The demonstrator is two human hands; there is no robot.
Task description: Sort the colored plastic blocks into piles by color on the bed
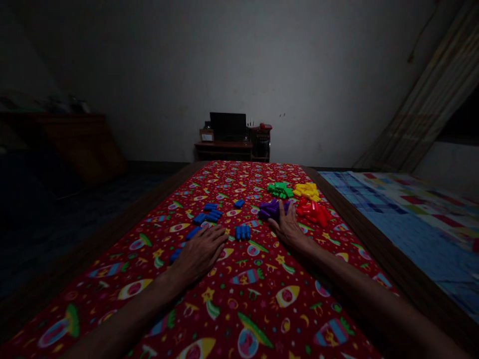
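My left hand (202, 249) lies palm down with fingers stretched out, beside and partly over some blue plastic blocks (193, 233). More blue blocks (211, 215) lie just beyond it, and a short row of blue blocks (243, 232) sits to the right of its fingertips. My right hand (290, 229) rests with its fingers spread at the near right side of a purple block pile (270, 209), touching it. Close to that hand, on its right, is a pile of red blocks (313, 212). Whatever lies under either palm is hidden.
A red patterned cloth (247, 311) covers the long table. Behind the red pile are green blocks (280, 190) and yellow blocks (307, 191). A desk with a dark monitor (228, 126) stands at the wall. To the right is a bed with a patchwork cover (415, 214).
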